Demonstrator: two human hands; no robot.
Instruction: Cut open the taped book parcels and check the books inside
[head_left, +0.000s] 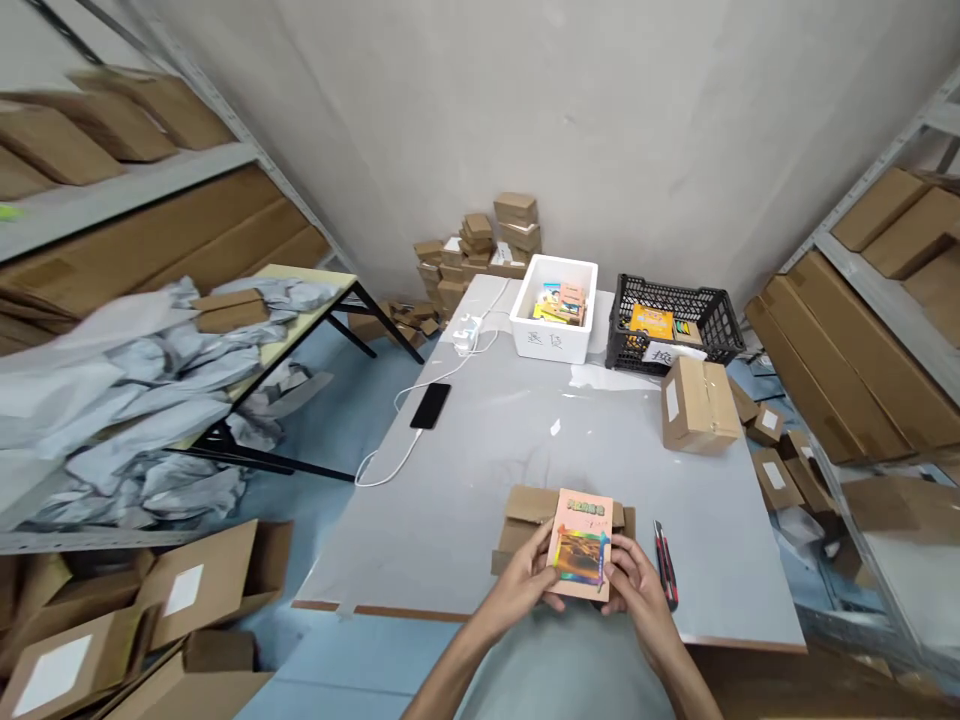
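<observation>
"Pink rectangular pack with a rainbow-framed picture [580, 547]: where is it?"
"Near the front edge of the grey surface [442, 520], partly hiding a brown cardboard box [525, 507]."
"And your grip?"
"My left grip [529, 572] and right grip [636, 580] hold its sides; a red-and-black utility knife [665, 567] lies just beside the right."

A plain, pale grey-green garment [555, 668] is worn, with both forearms [459, 664] bare.
</observation>
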